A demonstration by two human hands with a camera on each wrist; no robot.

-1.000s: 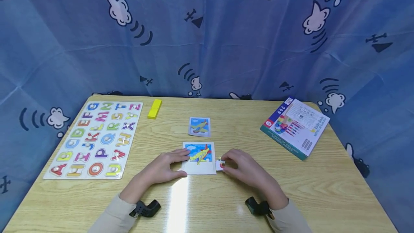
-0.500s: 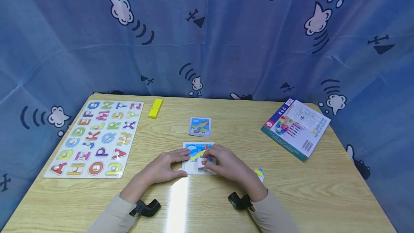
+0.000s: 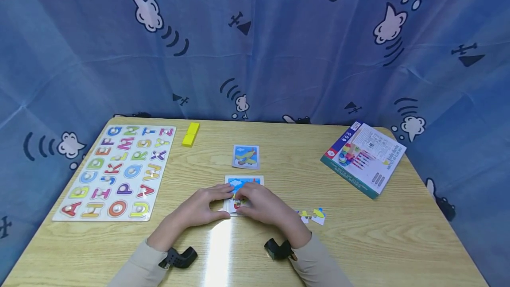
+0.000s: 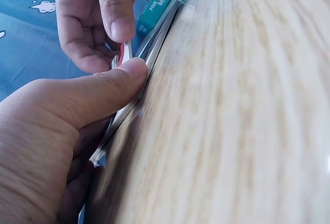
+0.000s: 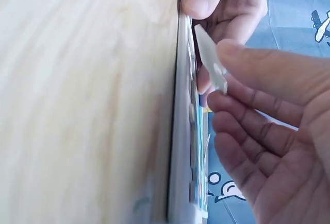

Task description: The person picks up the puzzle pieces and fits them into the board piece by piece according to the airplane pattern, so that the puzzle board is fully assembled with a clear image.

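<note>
A square jigsaw board [image 3: 259, 179] with an airplane picture in its upper part lies flat before me. My left hand [image 3: 203, 206] rests along its left side, fingers extended onto the board and thumb [image 4: 111, 87] against its near left edge. Between thumb and fingertips, my right hand [image 3: 263, 207] pinches a small jigsaw piece [image 5: 209, 54] over the board's lower left part. That piece stands tilted in the right wrist view. The right hand hides much of the picture. Beyond the board lies an airplane picture card [image 3: 245, 157].
Loose jigsaw pieces [image 3: 318, 216] lie right of the board, partly behind the right forearm. An alphabet board [image 3: 115, 174] covers the table's left side. Yellow blocks [image 3: 191, 134] sit at the back, and a box [image 3: 364, 158] stands at the back right.
My right hand has carried the jigsaw piece leftward from beside the board to its lower left part. Loose pieces at the right have come into view. The left hand stays put.
</note>
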